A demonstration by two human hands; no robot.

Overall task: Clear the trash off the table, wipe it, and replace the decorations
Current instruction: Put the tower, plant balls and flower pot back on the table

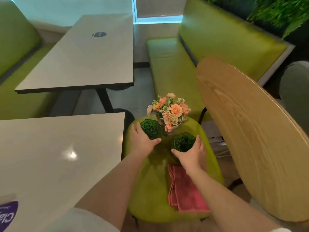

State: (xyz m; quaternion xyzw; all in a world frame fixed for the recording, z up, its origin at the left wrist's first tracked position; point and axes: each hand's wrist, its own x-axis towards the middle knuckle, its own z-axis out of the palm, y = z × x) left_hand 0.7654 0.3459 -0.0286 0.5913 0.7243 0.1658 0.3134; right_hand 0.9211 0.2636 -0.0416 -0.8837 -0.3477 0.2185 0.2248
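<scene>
While both arms are extended over the green chair seat [147, 190], 2 small green plant pots and 1 flower arrangement [168, 111] are seen grouped at the seat's far end. The left plant pot [151, 129] stands near the far left edge of the seat; the right plant pot [183, 142] stands just nearer, toward the right edge. The flower arrangement, pink and peach, is set between and behind them, touching or nearly touching both.

The left hand [142, 142] is cupped around the left pot, fingers spread along its left side and thumb wrapped across its near side. The right hand [192, 154] is cupped around the right pot, thumb across the near rim and fingers curved along the right side. Whether either pot is lifted off the seat cannot be told.

A folded pink cloth [185, 191] lies on the near right part of the seat, beneath the right forearm. The pale tabletop [58, 156] is located to the left of the seat, with a purple label [7, 215] at its near left corner. The wooden chair back [250, 131] rises at the right.
</scene>
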